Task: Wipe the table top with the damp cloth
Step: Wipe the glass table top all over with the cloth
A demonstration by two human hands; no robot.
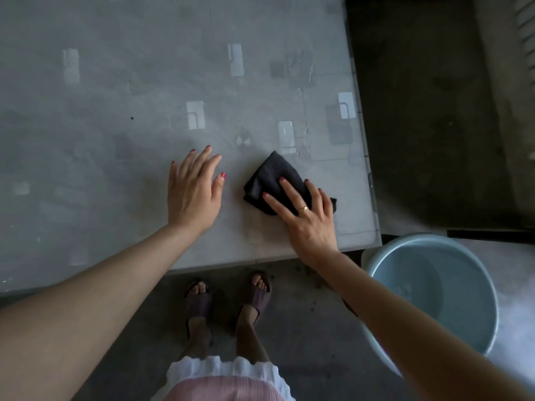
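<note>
While the right hand point(307, 215) lies flat w/ straight fingers pressing the cloth point(272, 183) onto the table top point(144, 82), the wiping step looks to be under way, prob. early on: the cloth sits near the front right corner and most of the surface beyond it shows dull smears and pale patches. The left hand point(194, 195) is spread, fingers straight, resting on or just over the table beside the cloth, holding nothing; can't tell if the palm bears weight.

Next move, as I judge it: keep the palm down on the cloth and sweep across toward the left and far side, w/ the left hand shifted out of the path. The cloth is folded dark fabric, so it may bunch if pressure is uneven.

Count: 1 cloth, 1 table, 2 hands, 1 basin point(474, 267) on the floor at right, just off the table corner; it may hold water but can't be sure.
</note>
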